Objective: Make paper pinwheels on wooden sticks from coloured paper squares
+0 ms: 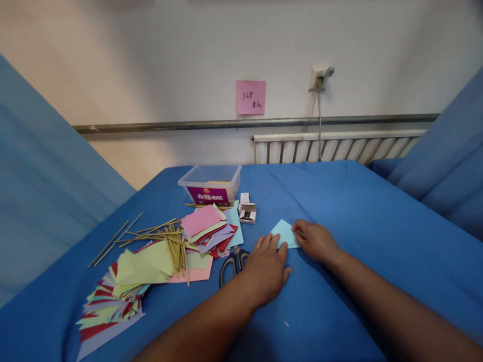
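A light blue piece of paper (283, 231), folded into a triangle, lies on the blue cloth in front of me. Its left side is under the fingertips of my left hand (265, 266), which rests flat with the fingers stretched out. At the right corner, my right hand (316, 241) pinches the paper between thumb and fingers. Scissors (234, 261) with dark handles lie just left of my left hand, partly hidden by it. Close behind them is a pile of coloured paper (206, 223) in pink, purple, red and green.
Thin yellowish sticks (173, 246) lie across more paper at left, beside a fanned stack of paper strips (109, 306). A clear plastic box (209, 176) stands at the back, near a small open box (247, 215) of dark bits. Blue curtains (449, 146) hang on both sides.
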Available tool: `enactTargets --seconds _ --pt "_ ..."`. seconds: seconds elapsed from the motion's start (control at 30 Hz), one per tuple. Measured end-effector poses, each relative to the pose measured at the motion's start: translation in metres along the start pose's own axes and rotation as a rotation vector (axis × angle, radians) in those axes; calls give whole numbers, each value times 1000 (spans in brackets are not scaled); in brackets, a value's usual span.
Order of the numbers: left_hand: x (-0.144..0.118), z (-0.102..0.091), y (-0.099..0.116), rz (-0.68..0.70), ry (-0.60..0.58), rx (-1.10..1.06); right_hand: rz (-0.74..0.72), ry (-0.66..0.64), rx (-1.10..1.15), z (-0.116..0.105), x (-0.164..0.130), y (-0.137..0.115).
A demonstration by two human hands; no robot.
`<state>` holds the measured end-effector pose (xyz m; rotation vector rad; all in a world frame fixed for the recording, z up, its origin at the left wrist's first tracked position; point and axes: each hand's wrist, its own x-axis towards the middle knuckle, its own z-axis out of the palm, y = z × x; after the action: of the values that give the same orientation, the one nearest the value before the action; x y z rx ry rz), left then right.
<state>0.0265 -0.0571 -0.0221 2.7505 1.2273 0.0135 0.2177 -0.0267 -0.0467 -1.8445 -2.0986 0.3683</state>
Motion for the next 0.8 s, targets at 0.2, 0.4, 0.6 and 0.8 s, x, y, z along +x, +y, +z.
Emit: enactTargets --seconds 0.2,0.4,0.6,0.8 --pt "0 0 -1 -6 -11 -5 -2 11 -6 1 1 0" --pt "1 2 -1 -23 -20 -5 11 18 -2 3 1 0" --pt "1 3 1 -38 -20 -8 29 22 -14 1 1 -2" --pt "1 4 2 -36 -20 0 35 18 -42 1 1 -3"
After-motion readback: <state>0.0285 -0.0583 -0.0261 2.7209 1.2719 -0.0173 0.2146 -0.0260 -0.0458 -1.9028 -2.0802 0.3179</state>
